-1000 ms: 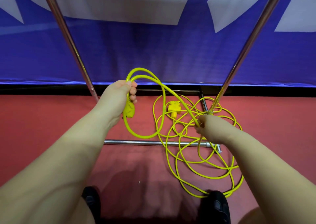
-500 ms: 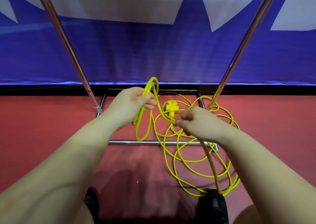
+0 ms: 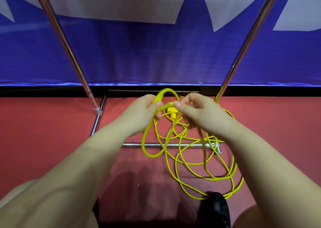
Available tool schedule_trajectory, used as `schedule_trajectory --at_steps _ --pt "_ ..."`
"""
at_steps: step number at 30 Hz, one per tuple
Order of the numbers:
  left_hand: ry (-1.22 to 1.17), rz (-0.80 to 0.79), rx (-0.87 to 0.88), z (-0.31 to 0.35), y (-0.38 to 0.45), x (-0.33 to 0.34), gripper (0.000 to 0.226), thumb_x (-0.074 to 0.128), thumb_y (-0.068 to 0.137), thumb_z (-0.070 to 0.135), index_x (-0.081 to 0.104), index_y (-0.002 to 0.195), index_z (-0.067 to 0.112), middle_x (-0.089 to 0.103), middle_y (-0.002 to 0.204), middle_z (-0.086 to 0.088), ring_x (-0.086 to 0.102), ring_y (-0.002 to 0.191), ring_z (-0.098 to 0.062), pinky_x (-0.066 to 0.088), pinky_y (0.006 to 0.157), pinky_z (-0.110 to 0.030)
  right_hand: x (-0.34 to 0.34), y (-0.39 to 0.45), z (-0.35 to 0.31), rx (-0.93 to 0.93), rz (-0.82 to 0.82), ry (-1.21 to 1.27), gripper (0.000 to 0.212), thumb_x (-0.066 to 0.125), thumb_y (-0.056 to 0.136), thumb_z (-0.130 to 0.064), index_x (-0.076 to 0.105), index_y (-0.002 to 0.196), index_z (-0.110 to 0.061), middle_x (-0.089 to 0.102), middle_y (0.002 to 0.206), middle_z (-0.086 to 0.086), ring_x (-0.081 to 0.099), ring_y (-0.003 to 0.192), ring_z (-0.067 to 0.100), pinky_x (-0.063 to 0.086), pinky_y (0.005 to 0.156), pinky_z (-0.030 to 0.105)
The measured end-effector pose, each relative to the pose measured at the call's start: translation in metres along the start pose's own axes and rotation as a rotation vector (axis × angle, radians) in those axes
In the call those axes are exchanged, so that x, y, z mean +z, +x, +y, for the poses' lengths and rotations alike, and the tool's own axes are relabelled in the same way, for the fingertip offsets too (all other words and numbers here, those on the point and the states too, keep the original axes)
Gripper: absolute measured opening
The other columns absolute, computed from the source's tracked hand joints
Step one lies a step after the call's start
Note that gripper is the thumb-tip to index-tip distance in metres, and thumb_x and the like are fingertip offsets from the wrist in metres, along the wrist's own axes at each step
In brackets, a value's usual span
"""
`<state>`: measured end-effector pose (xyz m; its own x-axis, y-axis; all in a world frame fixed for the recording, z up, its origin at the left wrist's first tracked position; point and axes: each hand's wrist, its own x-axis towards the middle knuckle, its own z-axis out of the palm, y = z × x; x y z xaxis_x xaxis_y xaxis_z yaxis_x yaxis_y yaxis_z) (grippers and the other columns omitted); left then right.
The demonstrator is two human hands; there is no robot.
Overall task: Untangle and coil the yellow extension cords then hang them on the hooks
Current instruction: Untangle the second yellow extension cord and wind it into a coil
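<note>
From the head view, my left hand (image 3: 142, 113) was curled around the loop of the yellow extension cord (image 3: 189, 160), fingers wrapped over the top of it so one long loop (image 3: 149, 151) hung down toward the floor. My right hand (image 3: 199, 113) was just beside it, its fingers (image 3: 178, 104) pinching the next stretch of cord at thumb and forefinger, close enough that the two hands nearly met. Between and below them a yellow plug (image 3: 172, 113) showed, though I could not tell whether it lay on the floor or hung free. The rest of the cord lay in a loose snarl on the red floor (image 3: 43, 132), draped across the low chrome bar (image 3: 187, 145) of the rack base and running down to the black shoe (image 3: 217, 208) at the bottom edge. Two slanted chrome poles (image 3: 69, 54) rose on either side against the blue banner (image 3: 156, 54). No hooks were in sight.

I judged the coiling was only just begun: one loop gathered, most of the cord not yet gathered. The risks looked plain enough. The strands on the floor crossed one another many times, so pulling the next length could tighten a crossing into a knot. Cord lay over the bar and near its end fitting, and a tug might snag it there. Cord also seemed to pass at the shoe, and if it was pinned underfoot, drawing it up would jerk the loop out of my left hand.
</note>
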<state>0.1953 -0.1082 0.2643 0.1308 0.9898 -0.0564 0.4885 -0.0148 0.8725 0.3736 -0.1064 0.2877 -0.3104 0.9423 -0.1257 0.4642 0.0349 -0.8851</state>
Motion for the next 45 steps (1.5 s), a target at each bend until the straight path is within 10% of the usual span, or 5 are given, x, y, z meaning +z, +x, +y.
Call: schedule_trajectory --at_steps 6,15,28,39,45 --pt "-0.465 0.218 -0.183 -0.017 0.015 -0.033 0.032 0.036 0.1 0.019 0.05 0.071 0.014 0.054 0.047 0.006 0.047 0.055 -0.022 0.035 0.062 -0.032 -0.013 -0.005 0.008 0.009 -0.063 -0.028 0.015 0.059 0.088 -0.029 0.053 0.078 -0.019 0.061 0.061 -0.001 0.056 0.057 0.012 0.046 0.062 0.026" --pt "-0.291 -0.347 -0.284 0.0 -0.005 -0.02 0.022 0.039 0.093 0.0 0.053 0.078 0.007 0.068 0.06 -0.006 0.065 0.058 -0.023 0.049 0.05 -0.02 -0.032 -0.005 0.006 -0.18 0.299 0.115 0.013 0.059 0.091 -0.018 0.058 0.081 -0.027 0.054 0.066 -0.012 0.045 0.056 0.001 0.036 0.055 0.018" --pt "-0.316 -0.47 -0.337 0.009 -0.013 0.004 0.022 0.041 0.097 0.01 0.057 0.082 0.006 0.07 0.061 -0.004 0.064 0.049 -0.01 0.049 0.044 -0.017 -0.004 -0.01 0.009 -0.122 -0.116 -0.414 0.011 0.07 0.081 -0.029 0.068 0.086 -0.019 0.062 0.075 -0.003 0.057 0.074 0.016 0.044 0.07 0.028" --pt "-0.275 -0.097 -0.18 -0.008 0.003 -0.009 0.029 0.036 0.1 0.015 0.053 0.076 0.013 0.048 0.055 0.006 0.044 0.043 -0.004 0.038 0.052 -0.022 -0.015 -0.006 0.018 0.301 -0.19 -0.516 0.047 0.038 0.09 -0.059 0.057 0.083 -0.017 0.068 0.094 0.005 0.059 0.093 0.023 0.043 0.083 0.031" --pt "-0.143 -0.004 -0.227 -0.011 0.006 -0.021 0.028 0.037 0.1 0.016 0.052 0.077 0.013 0.061 0.065 -0.001 0.059 0.049 -0.008 0.048 0.053 -0.019 -0.027 -0.001 0.019 -0.014 0.248 -0.053 0.014 0.06 0.089 -0.028 0.058 0.077 -0.021 0.06 0.062 -0.004 0.051 0.053 0.005 0.041 0.059 0.021"
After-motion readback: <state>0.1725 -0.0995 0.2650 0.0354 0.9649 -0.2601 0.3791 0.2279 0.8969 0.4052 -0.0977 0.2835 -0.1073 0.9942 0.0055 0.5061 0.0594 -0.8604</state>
